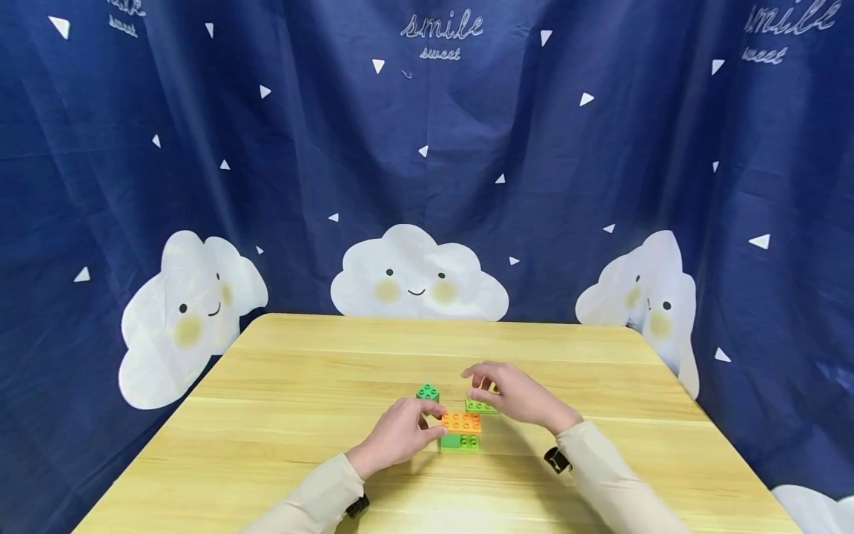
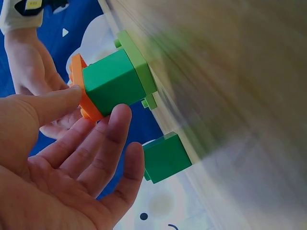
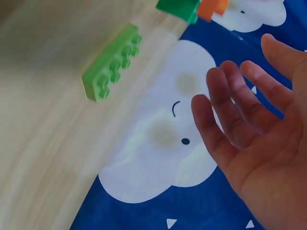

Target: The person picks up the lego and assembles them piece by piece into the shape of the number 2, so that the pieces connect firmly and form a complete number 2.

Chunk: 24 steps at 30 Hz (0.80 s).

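Note:
An orange building brick (image 1: 462, 423) lies flat across a dark green brick (image 2: 115, 82), which stands on a light green brick (image 1: 470, 443). At the left end of the orange one my left hand (image 1: 403, 430) pinches its edges between thumb and fingers. My right hand (image 1: 520, 393) is above another light green brick (image 1: 482, 407), fingers loosely bent with nothing in them. Seen from the right wrist, that studded brick (image 3: 112, 62) lies on the table, apart from the hand (image 3: 259, 120). A separate dark green brick (image 1: 428, 392) stands just beyond my left fingers.
The bricks are on a light wooden table (image 1: 300, 386) with rounded far corners. A dark blue curtain (image 1: 427, 185) printed with white clouds and triangles hangs behind it and on both sides. Both sleeves are beige, with a black strap near each wrist.

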Each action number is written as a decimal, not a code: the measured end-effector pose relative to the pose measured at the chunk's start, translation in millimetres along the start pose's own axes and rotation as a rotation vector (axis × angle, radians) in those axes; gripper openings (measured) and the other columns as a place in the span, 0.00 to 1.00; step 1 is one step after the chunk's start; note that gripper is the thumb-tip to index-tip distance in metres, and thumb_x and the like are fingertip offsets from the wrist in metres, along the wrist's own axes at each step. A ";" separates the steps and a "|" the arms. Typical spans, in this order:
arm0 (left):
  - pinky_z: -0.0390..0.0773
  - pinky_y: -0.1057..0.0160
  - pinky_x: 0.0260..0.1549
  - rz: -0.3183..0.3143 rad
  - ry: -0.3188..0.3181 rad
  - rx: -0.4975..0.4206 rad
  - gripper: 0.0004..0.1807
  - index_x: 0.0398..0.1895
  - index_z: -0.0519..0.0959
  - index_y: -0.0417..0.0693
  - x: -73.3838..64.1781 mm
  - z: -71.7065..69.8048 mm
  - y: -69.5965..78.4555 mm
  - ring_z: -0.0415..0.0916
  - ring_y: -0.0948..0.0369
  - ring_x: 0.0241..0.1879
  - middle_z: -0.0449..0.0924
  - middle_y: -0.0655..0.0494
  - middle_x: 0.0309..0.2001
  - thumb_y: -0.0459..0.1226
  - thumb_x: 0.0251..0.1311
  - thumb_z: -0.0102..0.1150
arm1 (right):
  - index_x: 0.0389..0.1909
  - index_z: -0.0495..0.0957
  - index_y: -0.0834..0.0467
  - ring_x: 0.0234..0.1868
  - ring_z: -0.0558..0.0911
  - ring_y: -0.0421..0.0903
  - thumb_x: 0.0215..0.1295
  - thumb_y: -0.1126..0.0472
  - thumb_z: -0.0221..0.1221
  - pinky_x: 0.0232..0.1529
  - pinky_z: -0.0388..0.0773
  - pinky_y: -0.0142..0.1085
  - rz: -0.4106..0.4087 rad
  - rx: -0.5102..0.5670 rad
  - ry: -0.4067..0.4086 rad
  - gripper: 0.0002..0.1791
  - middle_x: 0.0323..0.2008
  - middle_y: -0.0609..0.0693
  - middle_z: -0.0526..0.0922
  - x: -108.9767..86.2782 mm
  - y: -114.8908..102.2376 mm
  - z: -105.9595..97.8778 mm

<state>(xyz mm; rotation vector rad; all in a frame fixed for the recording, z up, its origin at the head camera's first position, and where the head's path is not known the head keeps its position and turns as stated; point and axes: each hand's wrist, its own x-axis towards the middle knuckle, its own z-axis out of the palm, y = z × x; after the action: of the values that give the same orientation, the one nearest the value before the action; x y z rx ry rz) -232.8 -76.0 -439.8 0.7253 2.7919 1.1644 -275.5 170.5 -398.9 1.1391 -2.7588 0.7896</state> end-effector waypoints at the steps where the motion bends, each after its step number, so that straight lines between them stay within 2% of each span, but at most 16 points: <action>1: 0.75 0.69 0.26 -0.002 0.001 0.002 0.15 0.52 0.86 0.48 0.2 0.0 0.0 0.74 0.72 0.29 0.87 0.56 0.47 0.41 0.65 0.69 | 0.58 0.80 0.59 0.37 0.81 0.37 0.74 0.55 0.61 0.39 0.82 0.35 0.001 0.011 -0.001 0.17 0.37 0.43 0.83 2.8 1.8 -2.4; 6: 0.75 0.69 0.26 -0.003 0.005 0.006 0.15 0.52 0.87 0.48 0.1 0.7 -1.1 0.74 0.72 0.29 0.87 0.57 0.46 0.41 0.64 0.69 | 0.61 0.78 0.60 0.36 0.82 0.37 0.72 0.56 0.63 0.41 0.82 0.33 0.000 0.060 -0.006 0.20 0.37 0.43 0.84 15.9 10.2 -9.0; 12: 0.75 0.69 0.26 0.008 0.009 0.002 0.14 0.51 0.87 0.49 0.3 0.7 -1.6 0.74 0.72 0.29 0.87 0.57 0.46 0.42 0.64 0.70 | 0.62 0.78 0.57 0.39 0.84 0.40 0.70 0.57 0.65 0.44 0.82 0.34 -0.009 0.129 -0.023 0.22 0.39 0.45 0.85 31.2 21.3 -8.3; 18: 0.75 0.69 0.26 0.015 0.004 -0.013 0.14 0.50 0.87 0.48 -1.2 0.3 -1.2 0.75 0.72 0.29 0.87 0.57 0.46 0.41 0.64 0.70 | 0.63 0.78 0.55 0.42 0.84 0.40 0.69 0.56 0.66 0.45 0.82 0.35 -0.021 0.205 -0.087 0.23 0.40 0.44 0.86 46.3 39.4 4.5; 24: 0.75 0.70 0.26 0.023 -0.001 -0.024 0.14 0.50 0.87 0.48 -2.0 -0.4 -0.9 0.75 0.72 0.28 0.88 0.56 0.46 0.42 0.64 0.70 | 0.65 0.76 0.62 0.45 0.85 0.45 0.70 0.61 0.65 0.52 0.82 0.39 -0.004 0.298 -0.164 0.24 0.41 0.49 0.86 56.0 50.4 19.7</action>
<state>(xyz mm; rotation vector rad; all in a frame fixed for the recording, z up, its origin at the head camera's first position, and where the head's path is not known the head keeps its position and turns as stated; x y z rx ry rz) -231.4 -77.6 -440.5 0.7583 2.7709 1.1983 -347.3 155.1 -424.8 1.3109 -2.8357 1.1898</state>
